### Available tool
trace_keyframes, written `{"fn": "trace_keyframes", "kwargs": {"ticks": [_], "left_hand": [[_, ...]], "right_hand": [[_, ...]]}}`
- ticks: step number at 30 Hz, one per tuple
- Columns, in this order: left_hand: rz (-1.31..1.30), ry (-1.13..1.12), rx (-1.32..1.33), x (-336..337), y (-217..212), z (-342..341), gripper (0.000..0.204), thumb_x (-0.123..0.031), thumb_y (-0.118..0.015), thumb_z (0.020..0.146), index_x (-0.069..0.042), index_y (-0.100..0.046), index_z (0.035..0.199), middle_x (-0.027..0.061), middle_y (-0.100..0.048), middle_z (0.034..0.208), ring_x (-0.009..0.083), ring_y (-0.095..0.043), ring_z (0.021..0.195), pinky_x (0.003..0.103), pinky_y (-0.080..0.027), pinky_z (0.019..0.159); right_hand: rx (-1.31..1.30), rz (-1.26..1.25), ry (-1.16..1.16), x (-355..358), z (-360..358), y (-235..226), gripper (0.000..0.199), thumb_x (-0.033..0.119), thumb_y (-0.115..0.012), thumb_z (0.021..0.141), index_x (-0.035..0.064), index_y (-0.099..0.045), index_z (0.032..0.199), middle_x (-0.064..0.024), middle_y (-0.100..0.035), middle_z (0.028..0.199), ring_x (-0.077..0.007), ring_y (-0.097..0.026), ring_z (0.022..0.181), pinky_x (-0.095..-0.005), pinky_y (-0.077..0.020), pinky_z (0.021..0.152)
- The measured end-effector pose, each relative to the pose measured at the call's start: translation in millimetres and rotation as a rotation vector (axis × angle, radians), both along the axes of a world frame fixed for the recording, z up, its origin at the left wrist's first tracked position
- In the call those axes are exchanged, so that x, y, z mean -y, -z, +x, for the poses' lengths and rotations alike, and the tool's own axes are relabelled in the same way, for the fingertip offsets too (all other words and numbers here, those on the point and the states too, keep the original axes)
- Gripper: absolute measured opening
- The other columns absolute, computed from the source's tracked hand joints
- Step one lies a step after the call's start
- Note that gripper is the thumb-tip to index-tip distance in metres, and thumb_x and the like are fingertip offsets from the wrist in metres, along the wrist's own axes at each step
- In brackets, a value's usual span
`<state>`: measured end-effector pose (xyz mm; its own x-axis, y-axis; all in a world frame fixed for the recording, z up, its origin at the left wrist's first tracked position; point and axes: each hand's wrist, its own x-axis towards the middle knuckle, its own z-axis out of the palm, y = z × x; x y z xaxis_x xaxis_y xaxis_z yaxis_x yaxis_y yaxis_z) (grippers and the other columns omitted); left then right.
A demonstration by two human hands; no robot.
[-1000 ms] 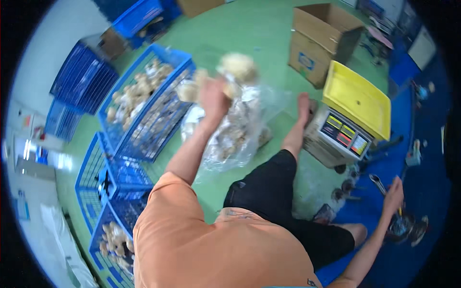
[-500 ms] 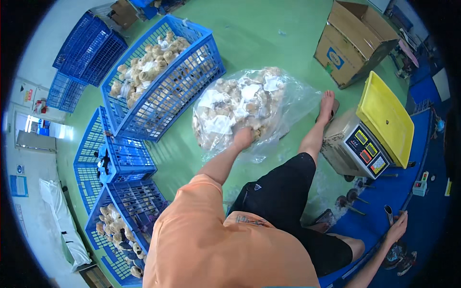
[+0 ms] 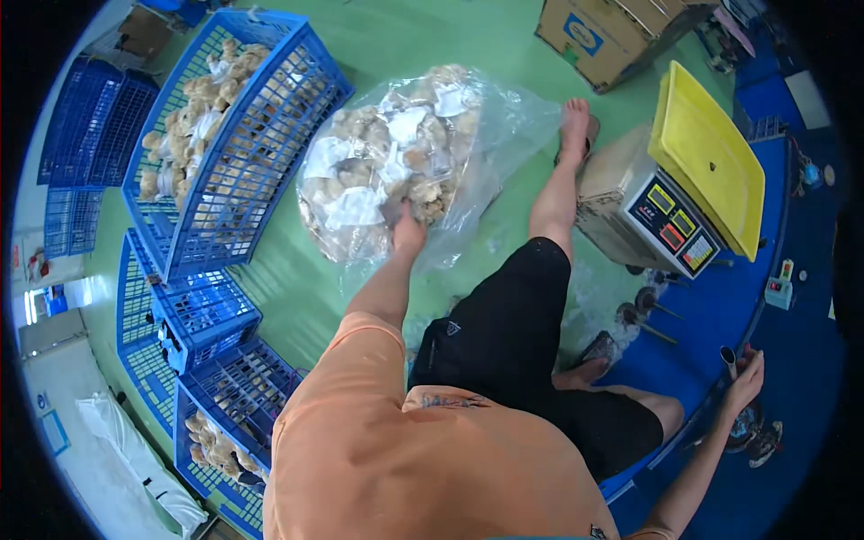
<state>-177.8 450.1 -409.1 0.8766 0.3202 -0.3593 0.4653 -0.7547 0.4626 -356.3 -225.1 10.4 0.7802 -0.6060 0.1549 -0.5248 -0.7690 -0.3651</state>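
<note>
At upper centre, my left grip (image 3: 409, 235) meets tan fluffy pieces (image 3: 430, 199) in the clear bag (image 3: 506, 121); closed or not, I can't tell. The bag's slackness could snag it, spilling pieces. My right grip (image 3: 746, 382), lower right beside a metal tube (image 3: 728, 357), is equally unclear.

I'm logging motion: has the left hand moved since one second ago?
Yes: the left hand has moved back, away from the far end of the large blue crate.

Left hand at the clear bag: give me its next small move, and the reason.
I'd likely have the left hand curl gently around one of the tan pieces in the clear bag: its fingertips are in against them, though whether it grips one is hidden.
</note>
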Motion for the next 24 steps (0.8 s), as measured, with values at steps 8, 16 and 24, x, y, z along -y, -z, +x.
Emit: {"fn": "trace_keyframes", "kwargs": {"ticks": [8, 16, 24], "left_hand": [[0.135, 0.132, -0.003, -43, -14, 25, 0.051, -0.020, -0.056, 0.090, -0.003, -0.048, 0.137, 0.0215, -0.069, 0.101, 0.0463, -0.065, 0.088, 0.052, -0.053, 0.080], [0.612, 0.431, 0.752, -34, -107, 8, 0.049, -0.013, -0.055, 0.087, -0.001, -0.051, 0.134, 0.0217, -0.064, 0.119, 0.0429, -0.063, 0.101, 0.047, -0.051, 0.089], [0.051, -0.068, 0.165, -84, -130, 17, 0.051, -0.014, -0.058, 0.086, 0.003, -0.050, 0.133, 0.0215, -0.063, 0.117, 0.0407, -0.062, 0.101, 0.048, -0.051, 0.091]], "right_hand": [[0.159, 0.165, 0.107, -5, 4, 12, 0.052, 0.043, -0.040, 0.107, -0.0004, -0.069, 0.113, -0.0112, -0.069, 0.089, -0.0227, -0.061, 0.072, -0.0355, -0.0502, 0.073], [0.122, -0.036, 0.034, -16, 2, 7, 0.051, 0.045, -0.040, 0.107, 0.0036, -0.070, 0.107, -0.0085, -0.067, 0.084, -0.0220, -0.060, 0.070, -0.0362, -0.0492, 0.067], [0.152, 0.021, 0.050, -31, 10, 7, 0.050, 0.043, -0.038, 0.107, 0.0051, -0.070, 0.104, -0.0076, -0.068, 0.083, -0.0218, -0.061, 0.070, -0.0362, -0.0478, 0.067]]}}
